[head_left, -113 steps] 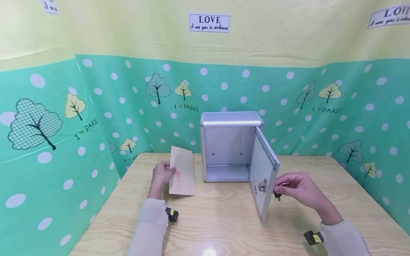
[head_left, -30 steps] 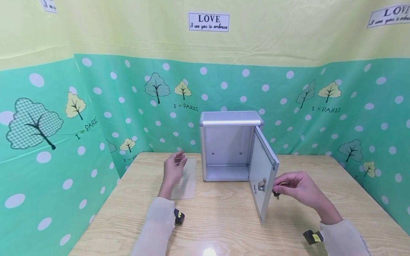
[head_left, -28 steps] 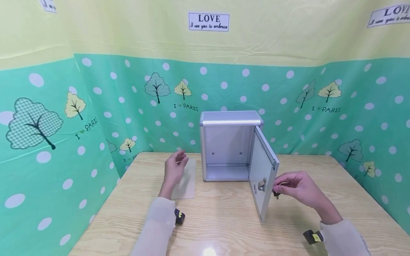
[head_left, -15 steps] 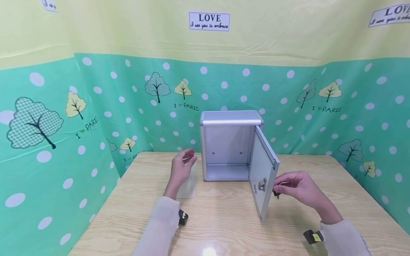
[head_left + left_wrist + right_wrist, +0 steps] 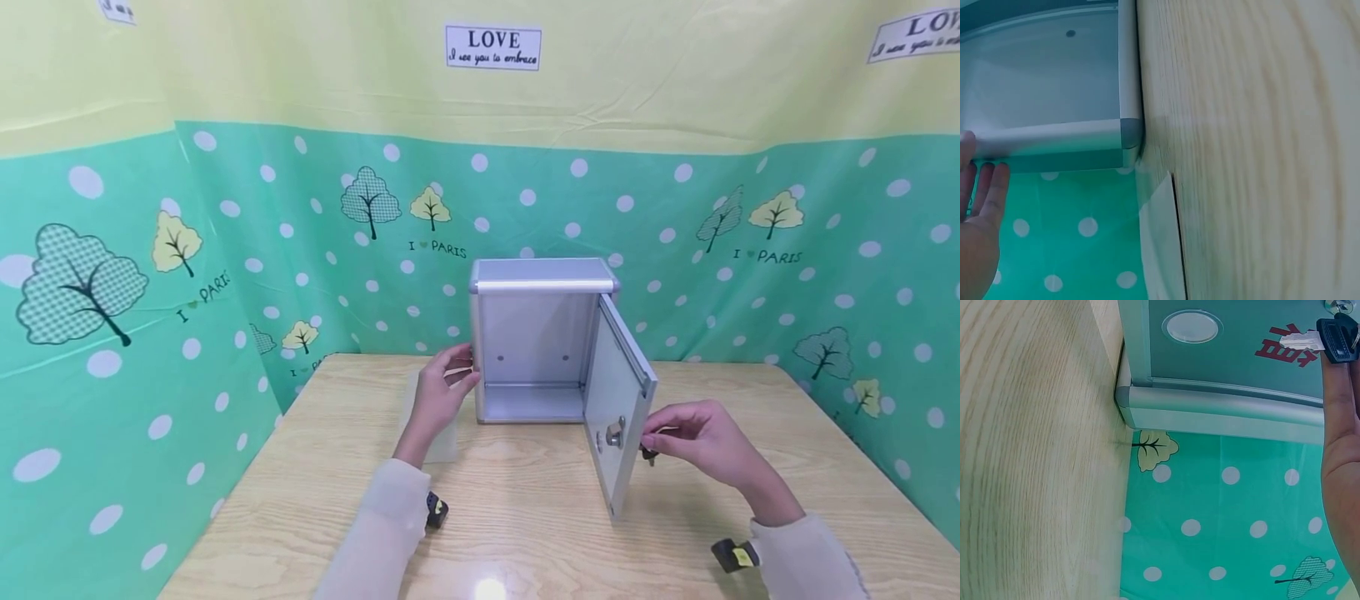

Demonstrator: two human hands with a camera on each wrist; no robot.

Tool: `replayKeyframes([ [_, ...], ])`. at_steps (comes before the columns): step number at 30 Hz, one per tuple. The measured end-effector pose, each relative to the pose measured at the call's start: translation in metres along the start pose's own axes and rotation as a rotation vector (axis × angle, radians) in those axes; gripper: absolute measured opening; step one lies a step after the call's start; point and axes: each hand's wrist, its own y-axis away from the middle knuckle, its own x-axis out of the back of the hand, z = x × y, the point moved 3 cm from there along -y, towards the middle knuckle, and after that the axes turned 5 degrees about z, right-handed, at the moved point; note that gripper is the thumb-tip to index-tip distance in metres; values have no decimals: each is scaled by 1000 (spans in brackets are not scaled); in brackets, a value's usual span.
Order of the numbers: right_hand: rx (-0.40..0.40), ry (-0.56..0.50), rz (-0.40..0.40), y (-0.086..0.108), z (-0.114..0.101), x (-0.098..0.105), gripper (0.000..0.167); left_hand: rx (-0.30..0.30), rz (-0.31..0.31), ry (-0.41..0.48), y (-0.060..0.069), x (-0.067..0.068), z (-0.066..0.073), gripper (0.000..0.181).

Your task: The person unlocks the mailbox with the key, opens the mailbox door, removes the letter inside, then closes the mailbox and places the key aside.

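Note:
A silver metal box (image 5: 540,276) stands on the table with its door (image 5: 617,408) swung out toward the front right. My left hand (image 5: 441,393) is at the box's left side wall, thumb at the front edge and fingers along the outer side. In the left wrist view the fingers of the left hand (image 5: 982,231) are nearly straight beside the wall. My right hand (image 5: 697,437) is at the door's outer face by the lock, its fingers pinching at a black-headed key (image 5: 1338,339). The brown envelope (image 5: 442,442) lies flat, partly behind my left hand and forearm.
The wooden table (image 5: 525,533) carries the box and envelope. A green and yellow curtain (image 5: 300,225) with dots and trees hangs behind and at both sides. The open door juts over the table's middle right, between the hands.
Earlier my left hand held up the envelope, which now lies on the table. The left hand has since moved right to the box's left side. The right hand and door have stayed put.

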Motion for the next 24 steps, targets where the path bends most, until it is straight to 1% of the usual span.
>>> replayKeyframes([
  [2, 0, 8, 4, 0, 0, 0, 23, 1, 5, 3, 0, -2, 1, 48],
  [6, 9, 13, 7, 0, 0, 0, 23, 25, 33, -19, -1, -5, 4, 46],
  [9, 3, 14, 7, 0, 0, 0, 22, 41, 41, -33, -1, -6, 5, 47],
  [12, -7, 22, 14, 0, 0, -2, 21, 31, 38, -23, 0, -5, 5, 47],
  [15, 0, 13, 14, -1, -1, -4, 21, 26, 38, -25, 0, -5, 5, 46],
  [18, 14, -6, 9, -2, -1, -9, 21, 25, 39, -39, 0, -5, 5, 45],
  [24, 6, -23, 17, -5, 1, -17, 19, 20, 38, -71, 1, -4, 5, 45],
])
